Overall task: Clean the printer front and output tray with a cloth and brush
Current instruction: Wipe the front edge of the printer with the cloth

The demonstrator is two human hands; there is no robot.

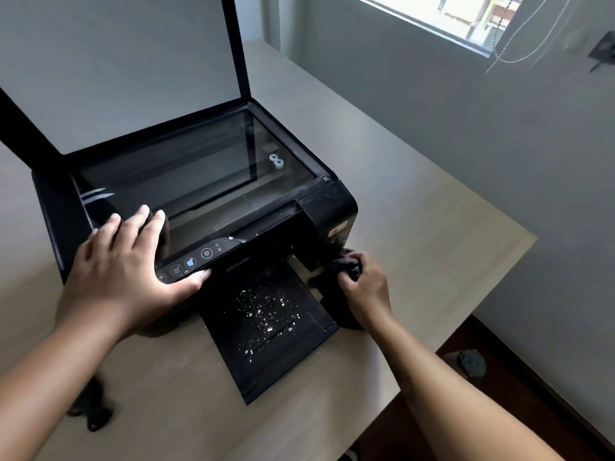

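Note:
A black printer point(326, 207) stands on a light wooden table point(416, 247) with its scanner lid point(116, 61) raised. Its output tray point(293, 354) is pulled out toward me and is speckled with white crumbs. My left hand point(129, 261) lies flat on the printer's front left corner, fingers spread, thumb on the control panel point(199, 257). My right hand point(364, 287) grips a dark cloth point(346, 264) pressed against the printer's front right side, beside the tray. A dark object that may be the brush point(95, 414) lies on the table at lower left, partly hidden by my left forearm.
The table's right edge runs close to the printer, with dark floor point(499, 394) and a round black object point(472, 362) below. A grey wall with a window point(449, 18) and hanging blind cords point(532, 44) stands to the right.

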